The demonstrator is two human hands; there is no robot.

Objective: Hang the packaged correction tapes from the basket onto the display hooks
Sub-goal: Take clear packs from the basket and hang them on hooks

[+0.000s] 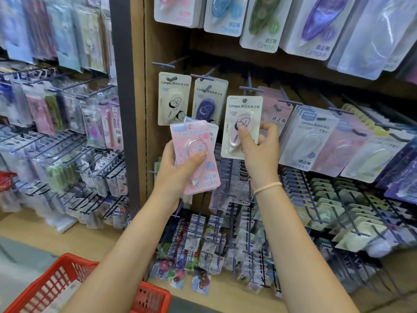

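Holding, left hand: thumb clamps a pink stack of packs.
Right hand: pinches a cream pack (hole at hook).
Basket: near left, red.

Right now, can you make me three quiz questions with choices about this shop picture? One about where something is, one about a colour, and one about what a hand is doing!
1. Where is the red basket?
A. Top right
B. Bottom left
C. On a hook

2. What colour is the card pack in the left hand?
A. Pink
B. Green
C. Black

3. What is the right hand doing?
A. Hanging empty
B. Pointing
C. Holding a cream pack

Answers: 1 B, it sits below the arms at lower left. 2 A, its card is pink. 3 C, its fingers pinch the pack.
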